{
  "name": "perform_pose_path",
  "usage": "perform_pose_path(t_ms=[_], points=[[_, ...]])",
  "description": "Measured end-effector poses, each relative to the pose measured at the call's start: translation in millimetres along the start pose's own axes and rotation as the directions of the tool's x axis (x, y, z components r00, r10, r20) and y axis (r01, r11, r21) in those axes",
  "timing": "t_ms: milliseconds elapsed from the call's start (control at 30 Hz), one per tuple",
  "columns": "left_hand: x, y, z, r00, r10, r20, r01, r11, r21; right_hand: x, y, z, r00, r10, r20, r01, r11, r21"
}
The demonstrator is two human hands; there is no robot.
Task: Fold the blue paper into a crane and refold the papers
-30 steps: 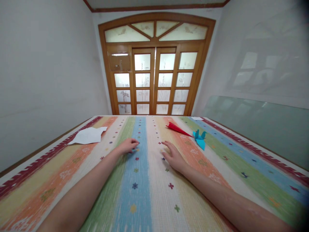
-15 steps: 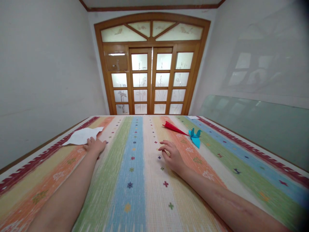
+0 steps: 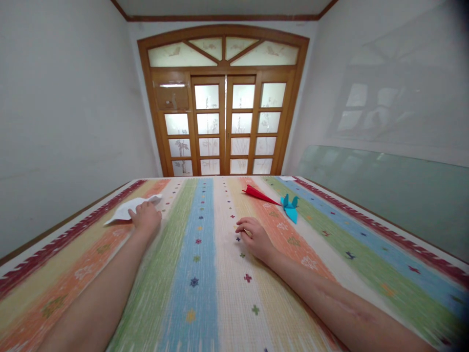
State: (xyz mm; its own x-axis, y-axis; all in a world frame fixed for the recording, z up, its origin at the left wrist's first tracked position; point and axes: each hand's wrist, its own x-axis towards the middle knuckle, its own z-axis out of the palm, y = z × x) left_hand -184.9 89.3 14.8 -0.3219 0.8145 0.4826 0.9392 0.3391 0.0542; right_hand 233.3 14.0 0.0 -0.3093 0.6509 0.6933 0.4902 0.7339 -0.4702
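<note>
Paper is what the left hand (image 3: pixel 145 218) is now getting hold of: in the head view it is lying on the near edge of the white sheet (image 3: pixel 129 209) at the left side of the striped cloth (image 3: pixel 205 274), fingers curling down onto it, and the sheet's edge is lifting a little under them. A second ago that hand was resting out on the blue stripe, well apart from the sheet, so it is clearly the paper that is being fetched. The right hand (image 3: pixel 255 237) is drawing back slightly and closing into a loose curl on the cloth near the middle, holding nothing. Beyond it, untouched, a red paper plane (image 3: pixel 258 194) and a blue paper crane (image 3: pixel 289 207) are sitting just beside each other on the orange stripe.
</note>
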Motion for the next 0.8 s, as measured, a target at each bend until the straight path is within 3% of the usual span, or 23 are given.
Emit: perform_pose_path(t_ms=[167, 267, 367, 467, 533, 633, 700, 800], points=[[7, 36, -48.0, 0.95, 0.292, 0.113, -0.263, 0.939, -0.22, 0, 1, 1, 0.999, -0.004, 0.037, 0.004, 1.0, -0.003], [0, 60, -85.6, 0.871, 0.47, 0.14, -0.375, 0.823, -0.427, -2, -1, 2, 0.996, -0.021, 0.091, 0.022, 1.0, -0.018], [-18, 82, -125.1, 0.82, 0.555, 0.142, -0.328, 0.657, -0.679, -3, -6, 2, 0.983, -0.069, 0.17, 0.073, 0.997, -0.019], [-36, 96, -155.9, 0.786, 0.6, 0.15, -0.112, 0.377, -0.92, -3, -13, 1, 0.976, -0.087, 0.198, 0.093, 0.996, -0.019], [-43, 100, -167.8, 0.815, 0.567, 0.119, 0.054, 0.13, -0.99, -3, -17, 0, 0.981, -0.07, 0.18, 0.076, 0.997, -0.024], [-43, 102, -170.4, 0.901, 0.428, 0.067, 0.148, -0.157, -0.976, -3, -15, -1, 0.991, -0.002, 0.133, 0.005, 1.0, -0.017], [-38, 103, -159.8, 0.943, 0.325, 0.065, 0.152, -0.25, -0.956, -3, -10, 0, 0.991, 0.08, 0.106, -0.084, 0.996, 0.028], [-35, 107, -123.2, 0.971, 0.217, 0.096, 0.154, -0.264, -0.952, -2, 2, 3, 0.965, 0.241, 0.105, -0.259, 0.94, 0.221]])
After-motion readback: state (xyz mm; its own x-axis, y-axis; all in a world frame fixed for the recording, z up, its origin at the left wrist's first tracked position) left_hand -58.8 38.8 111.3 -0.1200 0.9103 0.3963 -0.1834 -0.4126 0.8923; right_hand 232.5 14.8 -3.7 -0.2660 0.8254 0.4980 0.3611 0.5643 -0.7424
